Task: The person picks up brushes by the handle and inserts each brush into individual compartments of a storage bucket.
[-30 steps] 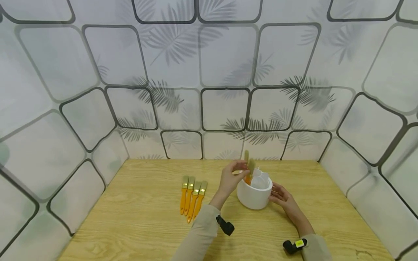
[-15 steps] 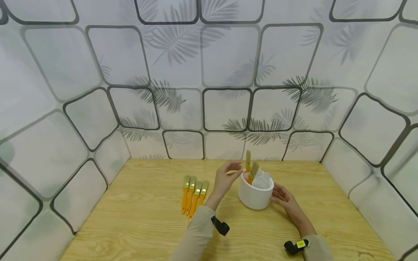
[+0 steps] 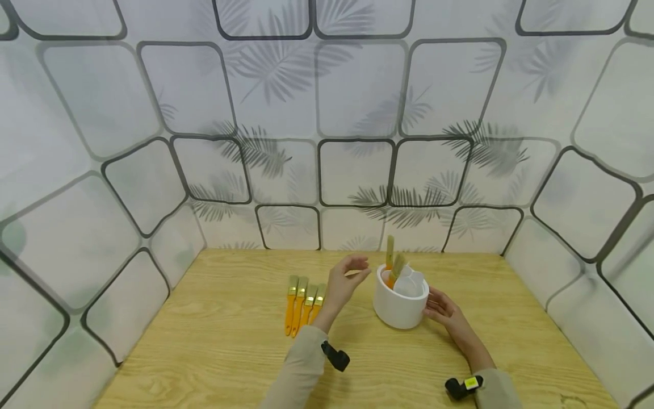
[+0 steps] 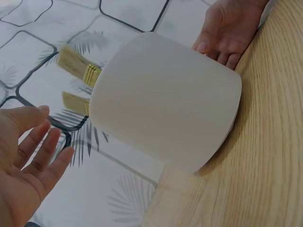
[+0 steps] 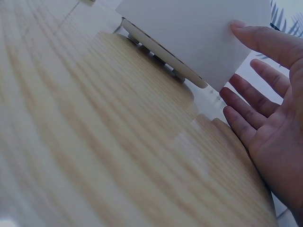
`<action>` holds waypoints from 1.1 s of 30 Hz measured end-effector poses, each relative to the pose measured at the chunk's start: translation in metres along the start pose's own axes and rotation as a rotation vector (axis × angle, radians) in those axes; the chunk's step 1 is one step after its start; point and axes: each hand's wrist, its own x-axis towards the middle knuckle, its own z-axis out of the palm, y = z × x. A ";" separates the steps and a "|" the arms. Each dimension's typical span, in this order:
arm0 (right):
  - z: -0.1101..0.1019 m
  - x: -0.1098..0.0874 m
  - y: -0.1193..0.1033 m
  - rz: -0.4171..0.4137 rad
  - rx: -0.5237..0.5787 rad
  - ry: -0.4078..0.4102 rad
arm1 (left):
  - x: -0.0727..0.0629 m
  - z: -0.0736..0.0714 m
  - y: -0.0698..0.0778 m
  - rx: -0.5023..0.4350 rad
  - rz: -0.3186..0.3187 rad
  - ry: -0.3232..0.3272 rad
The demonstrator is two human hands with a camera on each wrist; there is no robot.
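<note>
A white round holder point(image 3: 400, 309) with white dividers inside stands on the table. Two paint brushes point(image 3: 397, 266) stand in its left part, bristles up. To the left of the holder is my left hand point(image 3: 340, 288), apart from it, with loosely bent fingers and nothing held; the left wrist view shows the palm and spread fingers near the brush bristles point(image 4: 75, 102). My right hand point(image 3: 447, 311) rests against the holder's right side. In the right wrist view its thumb point(image 5: 265, 40) touches the white wall, and the other fingers lie relaxed along it.
Several paint brushes point(image 3: 290, 307) with orange handles lie side by side on the wooden table point(image 3: 214, 335), left of the left hand, which partly hides them. A patterned wall covering point(image 3: 352, 170) encloses the table at the back and both sides.
My left hand has let go of a brush, which now leans in the holder, and has drawn back to the left. The right hand stays at the holder.
</note>
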 end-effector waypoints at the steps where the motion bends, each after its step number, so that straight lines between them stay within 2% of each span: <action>1: 0.000 0.000 0.000 -0.003 0.000 -0.002 | 0.000 -0.002 0.000 0.003 0.000 -0.003; 13: 0.001 0.000 -0.001 -0.030 -0.003 0.000 | -0.008 -0.023 -0.004 0.058 -0.022 -0.007; 18: 0.002 -0.001 -0.001 -0.015 -0.011 0.012 | -0.013 -0.033 -0.009 0.066 -0.031 -0.006; 23: 0.001 -0.001 0.001 -0.018 -0.065 0.027 | -0.017 -0.046 -0.014 0.068 -0.025 0.003; 28: 0.001 -0.001 0.002 -0.039 -0.057 -0.004 | -0.019 -0.058 -0.014 0.101 -0.027 0.019; 33: 0.000 -0.001 0.003 -0.052 -0.030 -0.030 | -0.020 -0.071 -0.014 0.137 -0.025 0.002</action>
